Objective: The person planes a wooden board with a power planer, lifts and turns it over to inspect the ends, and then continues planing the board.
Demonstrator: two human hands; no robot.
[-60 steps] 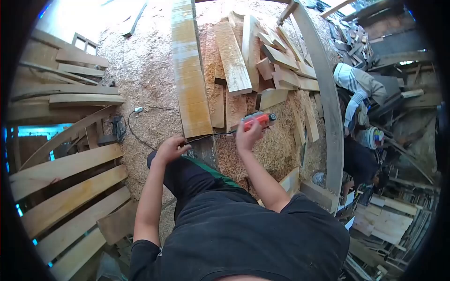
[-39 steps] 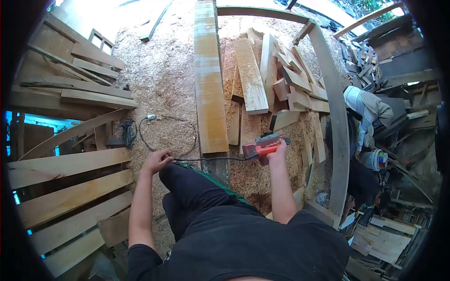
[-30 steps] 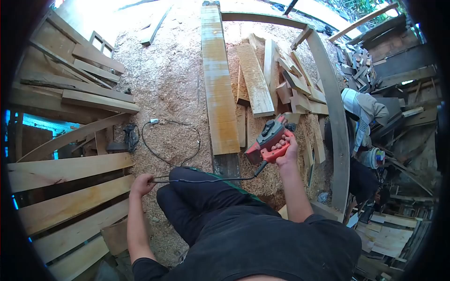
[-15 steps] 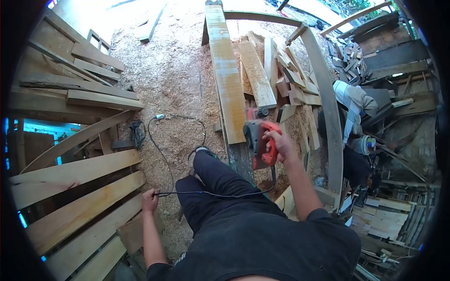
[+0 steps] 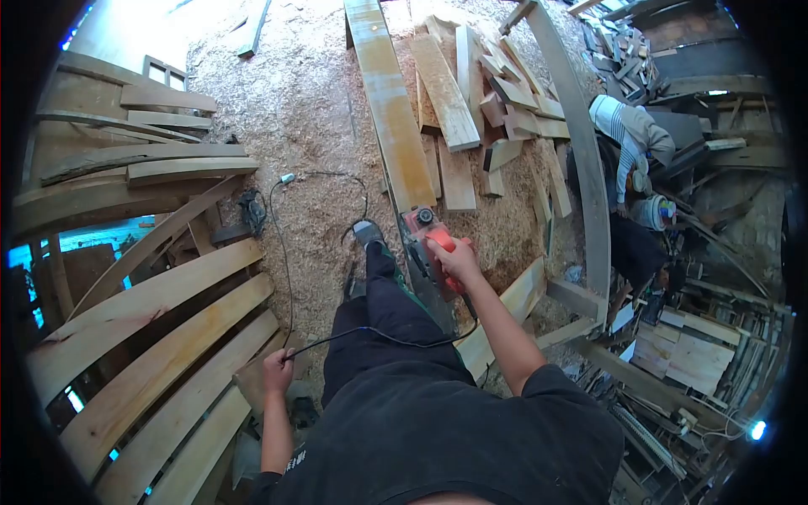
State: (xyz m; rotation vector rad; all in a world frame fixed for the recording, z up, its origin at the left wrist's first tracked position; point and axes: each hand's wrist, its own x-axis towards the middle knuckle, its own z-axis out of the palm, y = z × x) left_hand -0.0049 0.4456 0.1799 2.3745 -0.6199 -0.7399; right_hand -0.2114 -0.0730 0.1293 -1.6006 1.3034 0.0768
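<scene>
My right hand [image 5: 457, 259] is wrapped round the red handle of an electric planer [image 5: 429, 231]. The planer sits at the near end of a long plank [image 5: 396, 135], over the dark beam beneath. Part of the tool's underside is hidden. The plank's surface is yellowish brown with a pale, greyish stretch farther off. In my left hand [image 5: 278, 369], closed at the lower left, is the black power cord [image 5: 362, 331], which runs across my thighs to the planer. From that hand the cord also trails forward over the shavings to a pale connector [image 5: 286, 178].
Wood shavings [image 5: 320, 93] cover the ground. Several cut boards [image 5: 446, 93] are heaped right of the plank, beside a long frame beam [image 5: 581, 151]. Wide boards [image 5: 151, 307] line the left side. A person [image 5: 631, 143] bends over at the right, near a bucket [image 5: 652, 213].
The planer has gone from beside the plank, tilted, to its near end, lined up with it. My left hand still holds the cord. The view has shifted.
</scene>
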